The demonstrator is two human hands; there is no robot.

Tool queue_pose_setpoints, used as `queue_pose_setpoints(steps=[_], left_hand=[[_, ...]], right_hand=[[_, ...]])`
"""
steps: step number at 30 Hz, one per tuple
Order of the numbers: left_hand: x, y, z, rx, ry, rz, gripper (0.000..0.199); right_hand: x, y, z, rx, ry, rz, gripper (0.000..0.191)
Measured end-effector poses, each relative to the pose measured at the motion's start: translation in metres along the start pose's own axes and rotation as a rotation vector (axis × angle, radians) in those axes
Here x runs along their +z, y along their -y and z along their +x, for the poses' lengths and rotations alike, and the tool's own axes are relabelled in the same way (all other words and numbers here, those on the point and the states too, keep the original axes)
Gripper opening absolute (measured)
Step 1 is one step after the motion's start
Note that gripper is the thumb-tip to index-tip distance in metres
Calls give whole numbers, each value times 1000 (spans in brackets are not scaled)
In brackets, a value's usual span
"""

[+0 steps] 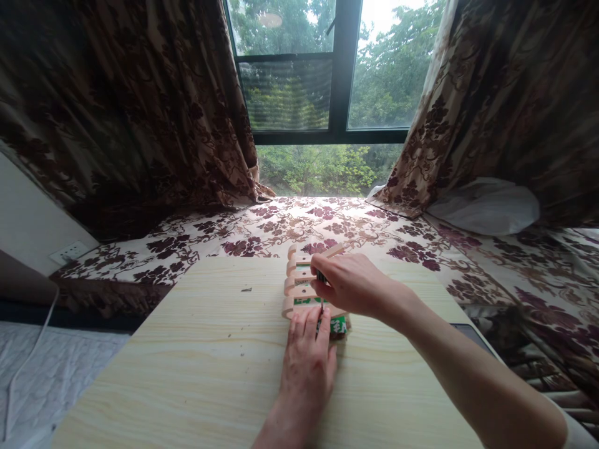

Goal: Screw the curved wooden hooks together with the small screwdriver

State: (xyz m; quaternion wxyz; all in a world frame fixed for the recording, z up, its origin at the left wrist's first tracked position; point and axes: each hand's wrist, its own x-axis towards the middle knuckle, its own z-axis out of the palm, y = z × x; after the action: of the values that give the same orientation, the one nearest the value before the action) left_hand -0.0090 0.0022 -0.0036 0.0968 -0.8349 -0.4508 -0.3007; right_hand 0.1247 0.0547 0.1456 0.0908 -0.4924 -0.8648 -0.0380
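A slatted wooden piece [289, 287] with rounded ends and small dark holes lies on the pale wooden table [196, 349]. Beneath its slats shows a green printed packet [337, 325]. My right hand [349, 282] is closed around the dark handle of a thin tool [321, 274], whose shaft points down at the nearest slat. My left hand [309, 349] lies flat with its fingertips on the near edge of the wooden piece, beside the tool's tip. What the tip touches is too small to tell.
Small dark bits [246, 289] lie on the table left of the wooden piece. A dark flat device [472, 337] is at the right edge, partly behind my forearm. Beyond the table are a floral-covered ledge [322, 218], curtains, a window and a white plastic bag [486, 206].
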Motion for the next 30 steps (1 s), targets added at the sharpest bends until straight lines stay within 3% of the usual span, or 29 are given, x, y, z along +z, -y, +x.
queue_pose_setpoints(steps=[23, 30], left_hand=[[-5, 0, 1, -18, 53, -33, 50], [-6, -1, 3, -21, 60, -32, 49]], right_hand=[[8, -1, 2, 50, -28, -17, 18], [0, 1, 2, -3, 6, -18, 10]])
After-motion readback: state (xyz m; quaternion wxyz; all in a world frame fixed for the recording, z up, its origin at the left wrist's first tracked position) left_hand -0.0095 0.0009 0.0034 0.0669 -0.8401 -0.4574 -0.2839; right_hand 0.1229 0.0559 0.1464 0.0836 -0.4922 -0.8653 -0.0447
